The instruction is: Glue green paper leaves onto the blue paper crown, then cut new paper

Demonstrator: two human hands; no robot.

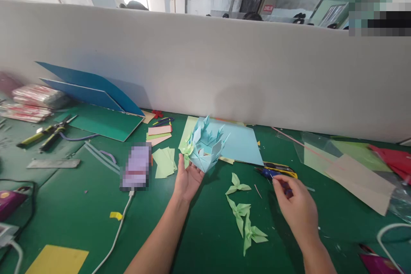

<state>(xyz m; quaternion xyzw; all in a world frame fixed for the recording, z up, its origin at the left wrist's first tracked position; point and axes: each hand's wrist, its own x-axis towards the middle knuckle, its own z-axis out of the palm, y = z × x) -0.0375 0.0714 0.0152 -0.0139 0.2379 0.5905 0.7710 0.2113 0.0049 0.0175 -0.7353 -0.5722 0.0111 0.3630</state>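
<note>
My left hand (189, 180) is turned palm up and holds a light blue folded-paper origami ring (204, 160) with pointed tips. A light green paper flower (186, 150) sits on its left side, by my thumb. My right hand (297, 205) is closed, thumb and forefinger pinched together. A thin pale tip shows at the pinch and something dark lies under the fingers; I cannot make out what it is. Just beyond are a blue-handled tool (267, 173) and a yellow-and-black tool (282, 168). Between my hands lie green three-pointed paper pieces (237, 185).
Behind the ring lies a light blue sheet (240, 141). Green paper slips (164, 162) and a charging phone (136, 166) are to the left, with pliers (53, 132) farther out. Paper sheets (359, 182) are at right. A white partition (192, 64) closes off the back.
</note>
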